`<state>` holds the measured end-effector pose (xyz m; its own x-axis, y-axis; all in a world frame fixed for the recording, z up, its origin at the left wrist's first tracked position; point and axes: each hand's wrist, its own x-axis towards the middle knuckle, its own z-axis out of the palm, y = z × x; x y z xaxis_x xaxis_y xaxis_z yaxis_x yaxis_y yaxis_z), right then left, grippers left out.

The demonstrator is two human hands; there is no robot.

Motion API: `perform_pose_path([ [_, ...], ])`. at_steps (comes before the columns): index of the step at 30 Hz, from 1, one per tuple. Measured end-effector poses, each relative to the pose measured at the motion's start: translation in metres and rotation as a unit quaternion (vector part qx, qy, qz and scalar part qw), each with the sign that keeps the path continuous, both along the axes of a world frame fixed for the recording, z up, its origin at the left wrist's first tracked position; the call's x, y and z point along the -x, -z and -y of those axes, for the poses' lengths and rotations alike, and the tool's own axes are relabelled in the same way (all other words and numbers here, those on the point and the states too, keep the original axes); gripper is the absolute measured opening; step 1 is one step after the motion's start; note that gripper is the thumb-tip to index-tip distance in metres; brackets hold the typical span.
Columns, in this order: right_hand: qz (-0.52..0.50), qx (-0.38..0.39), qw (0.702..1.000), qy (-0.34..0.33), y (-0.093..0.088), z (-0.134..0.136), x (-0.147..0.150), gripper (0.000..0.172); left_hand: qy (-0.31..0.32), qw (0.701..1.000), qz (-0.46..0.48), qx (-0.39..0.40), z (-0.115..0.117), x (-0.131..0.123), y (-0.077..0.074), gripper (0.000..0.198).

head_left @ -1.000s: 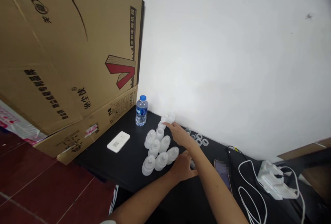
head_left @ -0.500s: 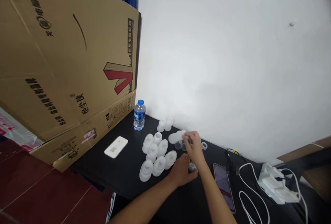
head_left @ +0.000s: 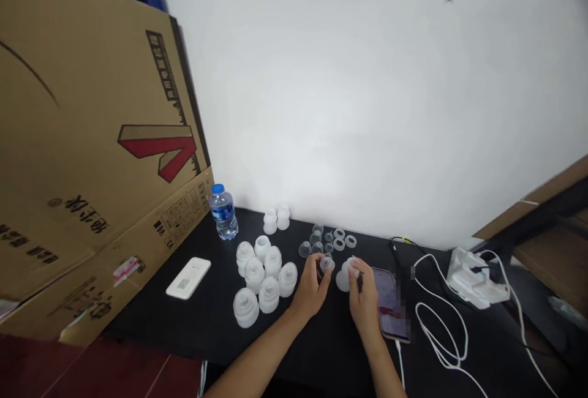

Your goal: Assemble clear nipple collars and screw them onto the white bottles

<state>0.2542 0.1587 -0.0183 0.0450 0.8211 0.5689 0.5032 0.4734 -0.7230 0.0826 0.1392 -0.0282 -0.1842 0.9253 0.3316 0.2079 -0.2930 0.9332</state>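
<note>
My left hand (head_left: 312, 291) pinches a small clear plastic piece (head_left: 326, 264) with a round rim, between thumb and fingers. To its right, my right hand (head_left: 364, 294) is closed on a translucent white bottle-shaped plastic piece (head_left: 342, 279), partly covered by the fingers. The two pieces are apart, just above the black table. Left of my left hand stand several white plastic bottle-shaped pieces (head_left: 269, 294) with ridged necks, in a loose group. Beyond my hands lie several clear dome-shaped pieces (head_left: 304, 249) and several flat translucent rings (head_left: 350, 241).
Two more white pieces (head_left: 270, 221) stand by the wall. A water bottle (head_left: 223, 212) and a white flat device (head_left: 188, 278) are at the left, beside a large cardboard box (head_left: 105, 159). At the right are a phone (head_left: 390, 309), white cables and a white power strip (head_left: 475, 278).
My right hand has brought the white piece from the far side back toward me, right of my left hand. My left hand has lifted its clear piece. The view has turned right.
</note>
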Motion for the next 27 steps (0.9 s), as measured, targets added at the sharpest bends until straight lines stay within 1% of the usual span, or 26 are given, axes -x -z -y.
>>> perform_pose_path([
  [2, 0.004, -0.005, 1.0, -0.007, 0.012, -0.002, 0.007, 0.038, -0.004, 1.0, 0.027, -0.001, 0.0, 0.001, -0.001, 0.034],
  [5, -0.006, 0.013, 1.0, -0.021, 0.029, -0.002, 0.015, 0.053, -0.016, 0.998, 0.066, -0.008, -0.001, 0.001, 0.0, 0.039],
  [7, 0.005, 0.039, 0.998, -0.057, 0.038, 0.0, 0.017, 0.061, -0.023, 0.996, 0.089, -0.005, -0.002, 0.002, 0.003, 0.045],
  [9, 0.019, 0.066, 0.992, -0.102, 0.042, 0.001, 0.018, 0.056, -0.032, 0.994, 0.102, 0.002, -0.003, 0.003, 0.008, 0.051],
  [11, 0.016, 0.076, 0.989, -0.126, 0.041, 0.002, 0.018, 0.048, -0.044, 0.994, 0.103, 0.006, -0.005, 0.004, 0.013, 0.053],
  [13, -0.005, 0.075, 0.99, -0.116, 0.036, 0.003, 0.016, 0.044, -0.056, 0.993, 0.106, 0.011, -0.007, 0.005, 0.017, 0.054],
  [15, -0.04, 0.083, 0.991, -0.093, 0.031, 0.003, 0.014, 0.047, -0.056, 0.991, 0.119, 0.02, -0.01, 0.005, 0.019, 0.054],
  [18, -0.144, 0.112, 0.98, -0.084, 0.027, 0.002, 0.012, 0.057, -0.047, 0.987, 0.148, 0.033, -0.014, 0.005, 0.019, 0.057],
  [20, -0.218, 0.128, 0.963, -0.089, 0.026, 0.002, 0.011, 0.056, -0.052, 0.985, 0.158, 0.038, -0.015, 0.005, 0.018, 0.06],
  [22, -0.262, 0.139, 0.95, -0.093, 0.025, 0.001, 0.01, 0.051, -0.06, 0.985, 0.158, 0.043, -0.016, 0.005, 0.016, 0.063],
  [24, -0.274, 0.148, 0.945, -0.1, 0.025, 0.002, 0.01, 0.05, -0.063, 0.984, 0.159, 0.05, -0.015, 0.006, 0.015, 0.065],
  [27, -0.258, 0.15, 0.948, -0.106, 0.025, 0.004, 0.01, 0.051, -0.058, 0.983, 0.161, 0.061, -0.015, 0.006, 0.014, 0.068],
])
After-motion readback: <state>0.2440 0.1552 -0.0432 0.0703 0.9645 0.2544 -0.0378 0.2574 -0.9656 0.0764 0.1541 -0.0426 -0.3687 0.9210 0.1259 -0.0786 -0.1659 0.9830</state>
